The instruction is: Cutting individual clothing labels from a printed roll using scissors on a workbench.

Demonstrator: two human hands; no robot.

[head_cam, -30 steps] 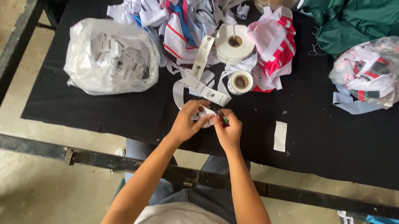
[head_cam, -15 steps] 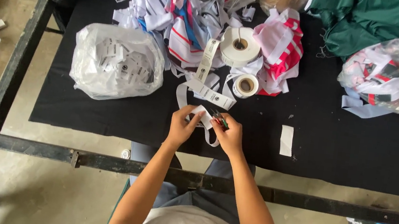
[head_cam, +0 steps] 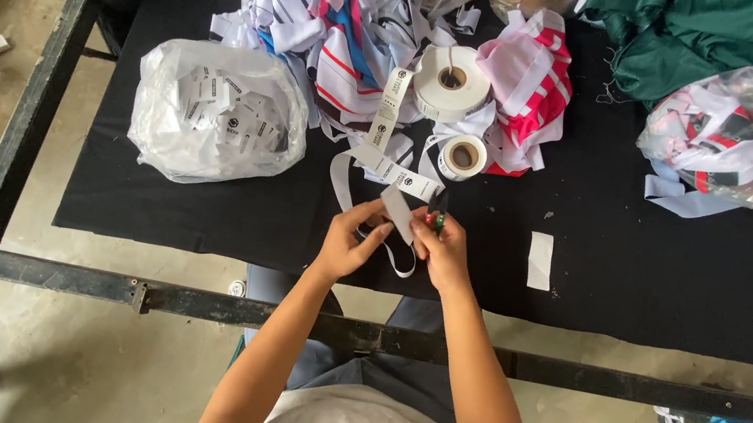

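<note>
While my left hand (head_cam: 348, 245) pinches the white label strip (head_cam: 396, 212) mid-frame, my right hand (head_cam: 441, 249) grips something small, mostly hidden.

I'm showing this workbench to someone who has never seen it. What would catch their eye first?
Probably the two hands at the table's near edge: the left hand and right hand pinch a white label strip that trails up to two white rolls. Next, the clear bag of cut white labels at the left on the black table cover, and the heap of pink, blue and white fabric scraps behind.
</note>
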